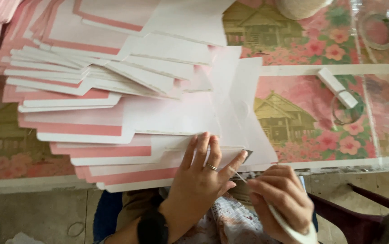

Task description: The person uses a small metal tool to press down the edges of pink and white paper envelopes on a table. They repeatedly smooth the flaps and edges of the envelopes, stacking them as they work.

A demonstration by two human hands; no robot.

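My left hand [202, 174], with a ring on one finger, presses flat on the near corner of a white sheet [194, 115] at the front table edge. My right hand [281, 199] grips a thin white-handled tool [289, 228] whose tip meets the sheet's corner beside my left fingertips. The sheet lies over a spread pile of white cards with pink bands [81, 77].
A flower-and-house patterned tablecloth [303, 113] under clear plastic covers the table. A roll of clear tape [346, 108] and a white stick [337, 86] lie to the right. Another tape ring [377, 31] and a twine spool [300, 7] sit at the back. A dark chair leg [375, 199] stands at lower right.
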